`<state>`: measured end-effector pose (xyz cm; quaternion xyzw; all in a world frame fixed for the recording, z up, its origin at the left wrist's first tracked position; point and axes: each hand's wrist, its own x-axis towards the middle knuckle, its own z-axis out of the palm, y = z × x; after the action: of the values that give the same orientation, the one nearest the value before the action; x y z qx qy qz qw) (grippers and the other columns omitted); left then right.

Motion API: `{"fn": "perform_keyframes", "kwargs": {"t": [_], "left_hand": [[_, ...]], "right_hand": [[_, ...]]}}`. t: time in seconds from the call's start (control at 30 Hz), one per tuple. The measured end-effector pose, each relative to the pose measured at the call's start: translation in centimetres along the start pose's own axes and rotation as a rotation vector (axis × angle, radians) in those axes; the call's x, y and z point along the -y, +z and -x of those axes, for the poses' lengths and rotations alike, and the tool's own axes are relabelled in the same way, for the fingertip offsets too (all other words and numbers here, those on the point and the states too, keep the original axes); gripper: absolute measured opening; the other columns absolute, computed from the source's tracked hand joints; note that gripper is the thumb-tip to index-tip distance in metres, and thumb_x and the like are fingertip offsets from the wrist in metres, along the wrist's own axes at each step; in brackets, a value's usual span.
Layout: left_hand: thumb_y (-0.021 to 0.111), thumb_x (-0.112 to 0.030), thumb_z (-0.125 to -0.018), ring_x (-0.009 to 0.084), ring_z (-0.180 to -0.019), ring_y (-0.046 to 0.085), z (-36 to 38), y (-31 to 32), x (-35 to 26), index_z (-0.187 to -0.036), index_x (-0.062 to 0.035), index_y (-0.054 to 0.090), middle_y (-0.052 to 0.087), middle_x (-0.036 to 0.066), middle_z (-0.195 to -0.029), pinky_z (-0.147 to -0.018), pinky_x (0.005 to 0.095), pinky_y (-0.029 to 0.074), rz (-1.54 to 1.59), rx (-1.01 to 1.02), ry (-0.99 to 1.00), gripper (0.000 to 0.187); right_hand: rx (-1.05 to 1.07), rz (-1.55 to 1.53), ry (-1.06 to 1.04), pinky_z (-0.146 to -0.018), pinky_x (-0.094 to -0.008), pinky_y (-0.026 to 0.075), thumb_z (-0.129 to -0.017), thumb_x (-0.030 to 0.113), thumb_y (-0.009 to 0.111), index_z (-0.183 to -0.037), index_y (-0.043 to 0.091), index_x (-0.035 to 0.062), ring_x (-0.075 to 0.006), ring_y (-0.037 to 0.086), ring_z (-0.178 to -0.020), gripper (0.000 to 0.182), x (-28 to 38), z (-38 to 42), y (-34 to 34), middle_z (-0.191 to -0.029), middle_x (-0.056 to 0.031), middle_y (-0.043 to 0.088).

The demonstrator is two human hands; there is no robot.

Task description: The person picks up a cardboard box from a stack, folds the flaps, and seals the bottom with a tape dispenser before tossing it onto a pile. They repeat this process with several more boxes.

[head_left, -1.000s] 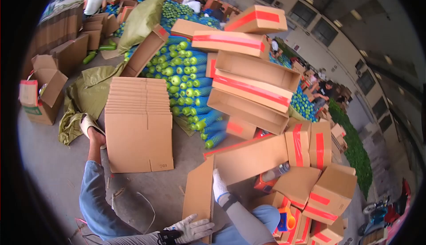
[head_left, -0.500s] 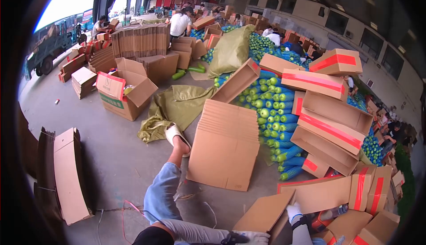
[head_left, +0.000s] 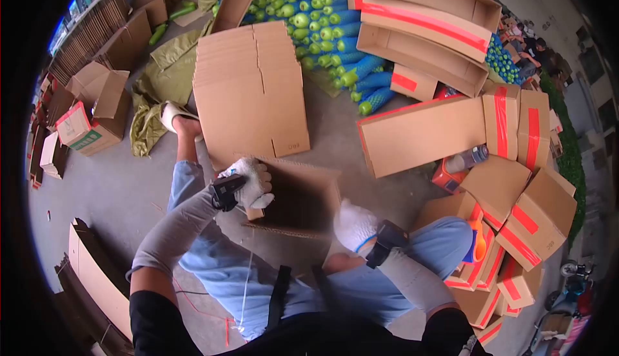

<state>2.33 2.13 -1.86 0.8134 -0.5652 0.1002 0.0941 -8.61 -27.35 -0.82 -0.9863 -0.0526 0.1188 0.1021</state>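
An opened-out cardboard box [head_left: 303, 174] stands between my legs, its dark inside showing from above. My left hand [head_left: 253, 182], in a white glove, is closed on the box's left side. At the right side is my right hand [head_left: 353, 226], also gloved, against the box wall; its fingers are blurred and partly hidden. Just beyond the box lies a stack of flat cardboard [head_left: 248, 92]. Green produce in blue nets [head_left: 322, 24] lies behind and to the right of that stack.
Long open cartons [head_left: 422, 50] and a taped box [head_left: 422, 134] are at the right. Red-taped boxes [head_left: 509, 227] and an orange-handled tool [head_left: 478, 245] lie by my right knee. An olive sheet [head_left: 155, 92], a printed carton [head_left: 97, 121] and folded cardboard [head_left: 97, 266] are at the left.
My view has tilted down and turned right. The cardboard piece at my hands, flattened before, is now opened into a box shape between my legs, with a hand at each side.
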Motion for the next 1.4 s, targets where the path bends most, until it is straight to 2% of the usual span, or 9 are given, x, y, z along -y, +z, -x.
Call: {"fn": "perform_keyframes", "kwargs": {"t": [0.3, 0.4, 0.67, 0.8, 0.9, 0.97, 1.03, 1.23, 1.4], "left_hand": [[0.066, -0.03, -0.076, 0.0243, -0.064, 0.055, -3.7, 4.3, -1.1, -0.062, -0.0152, 0.056, 0.053, 0.003, -0.067, -0.061, 0.0382, 0.046, 0.062, -0.135, 0.059, 0.023], [0.067, -0.028, -0.078, 0.0265, -0.072, 0.058, -1.4, 3.7, -2.5, -0.074, -0.0105, 0.061, 0.056, 0.006, -0.075, -0.065, 0.0393, 0.047, 0.075, -0.174, -0.313, 0.019], [0.058, -0.069, -0.082, 0.0416, -0.132, 0.043, 4.9, -1.7, -10.1, -0.125, -0.0025, 0.06, 0.046, 0.022, -0.141, -0.102, 0.0486, 0.043, 0.251, 0.303, -0.466, 0.079], [0.075, -0.054, -0.075, 0.0416, -0.129, 0.047, 5.0, 0.5, -9.9, -0.13, 0.0002, 0.053, 0.044, 0.024, -0.142, -0.102, 0.0466, 0.044, 0.507, -0.179, -0.788, 0.081], [0.086, -0.037, -0.071, 0.0391, -0.134, 0.041, 1.7, 3.7, -7.9, -0.14, 0.0029, 0.042, 0.034, 0.028, -0.148, -0.108, 0.0467, 0.039, 0.665, -0.825, -0.933, 0.091], [0.084, -0.024, -0.075, 0.0362, -0.14, 0.032, 0.2, 5.8, -6.4, -0.148, 0.0036, 0.027, 0.024, 0.026, -0.154, -0.112, 0.046, 0.034, 0.915, -0.906, -1.175, 0.097], [0.076, -0.021, -0.083, 0.0371, -0.141, 0.034, 0.4, 8.0, -4.1, -0.151, 0.0055, 0.012, 0.03, 0.032, -0.15, -0.116, 0.0401, 0.029, 0.703, -0.548, -1.218, 0.097], [0.073, -0.024, -0.086, 0.0357, -0.145, 0.027, -0.1, 7.6, -2.0, -0.153, 0.0041, 0.006, 0.026, 0.03, -0.154, -0.117, 0.0396, 0.027, 0.635, -0.372, -1.129, 0.099], [0.076, -0.024, -0.084, 0.0355, -0.146, 0.023, -1.1, 8.3, -2.6, -0.154, 0.0023, 0.001, 0.021, 0.029, -0.156, -0.119, 0.0398, 0.023, 0.771, -0.559, -1.049, 0.105]], "right_hand": [[-0.192, 0.233, 0.018, -0.083, -0.0505, 0.053, -0.086, 0.028, 0.062, -0.142, 0.024, -0.0191, -0.0499, 0.062, -0.1, 0.083, 4.6, -4.3, 1.5, -0.134, -0.043, 0.039], [0.117, -0.257, -0.051, -0.107, -0.0418, 0.041, -0.093, 0.033, 0.057, -0.145, 0.026, -0.0129, -0.0412, 0.045, -0.132, 0.076, 4.4, -4.2, -2.1, -0.15, -0.0356, 0.027], [0.554, -0.257, -0.294, -0.108, -0.0449, 0.039, -0.092, 0.062, 0.05, -0.147, 0.035, -0.0017, -0.0458, 0.049, -0.126, 0.085, 1.4, -2.9, -4.0, -0.151, -0.0333, 0.027], [0.208, -0.249, -0.452, -0.085, -0.0413, 0.052, -0.088, 0.052, 0.063, -0.116, 0.066, 0.0051, -0.0347, 0.062, -0.101, 0.054, 0.6, -3.3, -1.2, -0.113, -0.0161, 0.063], [0.035, -0.121, -0.537, -0.075, -0.0457, 0.05, -0.087, 0.049, 0.064, -0.103, 0.069, 0.0063, -0.0338, 0.063, -0.087, 0.046, 0.5, -6.0, -1.6, -0.093, -0.0144, 0.065], [0.049, -0.186, -0.454, -0.07, -0.0471, 0.05, -0.09, 0.044, 0.062, -0.096, 0.07, 0.0061, -0.0348, 0.064, -0.081, 0.039, -0.5, -7.4, 0.0, -0.084, -0.0153, 0.065], [0.129, -0.009, -0.327, -0.077, -0.0454, 0.05, -0.091, 0.037, 0.061, -0.1, 0.069, 0.007, -0.0337, 0.063, -0.089, 0.033, 0.2, -7.8, 0.5, -0.091, -0.0151, 0.065], [-0.683, 0.136, -0.639, -0.105, -0.0569, 0.036, -0.085, 0.035, 0.067, -0.125, 0.06, 0.0082, -0.0397, 0.048, -0.123, 0.049, -0.1, -8.4, 2.0, -0.132, -0.0184, 0.053], [-0.44, 0.07, -0.174, -0.108, -0.0548, 0.032, -0.09, 0.039, 0.059, -0.137, 0.049, 0.0059, -0.0403, 0.046, -0.128, 0.058, -0.3, -11.0, -3.0, -0.139, -0.0206, 0.049]]}}
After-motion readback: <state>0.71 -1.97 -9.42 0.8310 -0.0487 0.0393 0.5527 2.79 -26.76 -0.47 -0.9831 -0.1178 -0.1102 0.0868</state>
